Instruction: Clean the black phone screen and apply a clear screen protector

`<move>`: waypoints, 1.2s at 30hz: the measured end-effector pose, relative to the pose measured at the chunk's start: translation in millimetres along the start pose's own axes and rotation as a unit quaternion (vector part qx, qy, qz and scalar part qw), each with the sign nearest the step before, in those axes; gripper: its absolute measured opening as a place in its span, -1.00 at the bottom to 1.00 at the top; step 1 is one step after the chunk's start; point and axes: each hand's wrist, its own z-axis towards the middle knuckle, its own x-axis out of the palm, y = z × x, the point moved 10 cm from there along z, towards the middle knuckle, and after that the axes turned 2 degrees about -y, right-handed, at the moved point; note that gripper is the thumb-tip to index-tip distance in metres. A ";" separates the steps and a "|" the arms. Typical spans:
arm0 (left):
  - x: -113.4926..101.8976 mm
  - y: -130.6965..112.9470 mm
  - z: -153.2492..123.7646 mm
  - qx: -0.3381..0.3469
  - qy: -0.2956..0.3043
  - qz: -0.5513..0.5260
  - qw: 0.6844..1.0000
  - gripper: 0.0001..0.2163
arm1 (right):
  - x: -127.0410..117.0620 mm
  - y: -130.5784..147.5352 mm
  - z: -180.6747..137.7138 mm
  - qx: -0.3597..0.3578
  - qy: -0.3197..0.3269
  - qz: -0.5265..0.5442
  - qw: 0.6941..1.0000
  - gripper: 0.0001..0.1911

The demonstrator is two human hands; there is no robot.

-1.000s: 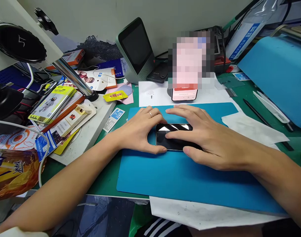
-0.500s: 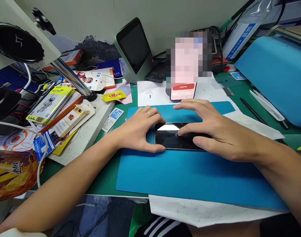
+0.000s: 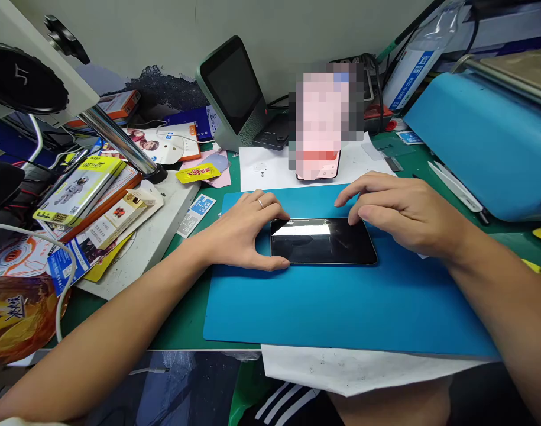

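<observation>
A smartphone with a dark, glossy screen lies lengthwise on the blue mat, a bright reflection along its upper edge. My left hand, wearing a ring, has its thumb on the near edge and its fingers on the far edge at the phone's left end, holding it down. Over the right part of the far edge is my right hand, fingers bent and somewhat apart. One of its fingertips rests at or just above the screen's far edge; nothing shows in that hand.
Behind the mat stands a second phone, its screen mostly pixelated, beside a smart display. Boxes and packets crowd the left, under a metal post. White tweezers lie right, near a rolled blue mat.
My right hand has moved from the middle of the screen to the phone's far right edge, uncovering its right end. My left hand keeps its hold. The view has shifted slightly.
</observation>
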 end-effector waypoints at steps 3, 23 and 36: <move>-0.4 -1.2 -0.7 0.008 -0.003 -0.004 1.000 -0.45 | -15.0 4.1 2.3 0.034 -0.039 -0.059 0.997 -0.64; -2.8 0.5 -3.6 0.035 -0.029 0.001 0.999 -0.49 | -39.7 -54.1 -75.5 0.350 0.042 -0.249 0.902 -0.70; -6.8 -1.6 -4.4 0.050 -0.052 -0.002 0.997 -0.51 | 36.8 76.0 -25.0 0.084 -0.023 -0.172 0.981 -0.76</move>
